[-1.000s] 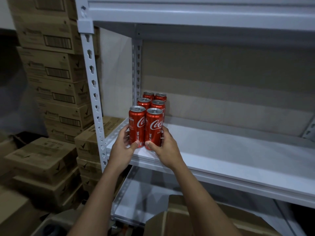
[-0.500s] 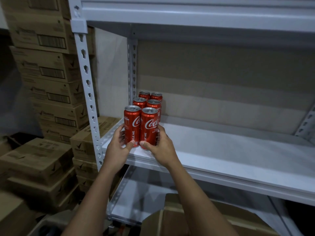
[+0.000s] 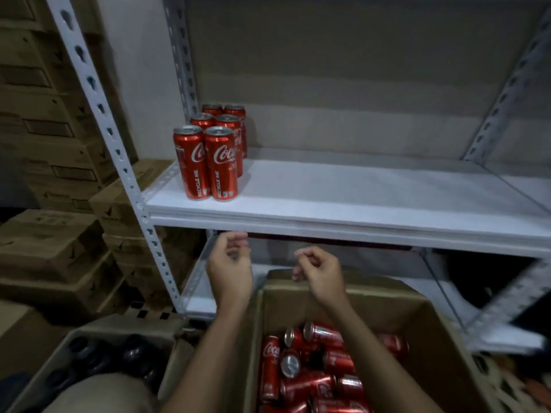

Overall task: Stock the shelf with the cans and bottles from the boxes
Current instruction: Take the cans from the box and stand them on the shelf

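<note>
Several red cola cans (image 3: 213,158) stand in two rows at the left end of the white shelf (image 3: 343,201). Below, an open cardboard box (image 3: 423,323) holds a jumble of more red cans (image 3: 310,371) lying on their sides. My left hand (image 3: 229,263) and my right hand (image 3: 316,271) hang in the air under the shelf's front edge, above the box's far rim. Both have loosely curled fingers and hold nothing.
A second open box with dark bottle tops (image 3: 98,362) sits at lower left. Stacked brown cartons (image 3: 50,144) fill the left side beside the perforated shelf upright (image 3: 119,150). A lower shelf board (image 3: 489,323) runs behind the can box.
Both hands have let go of the two front cans and dropped below the shelf edge. The view has tilted down, bringing the boxes into sight.
</note>
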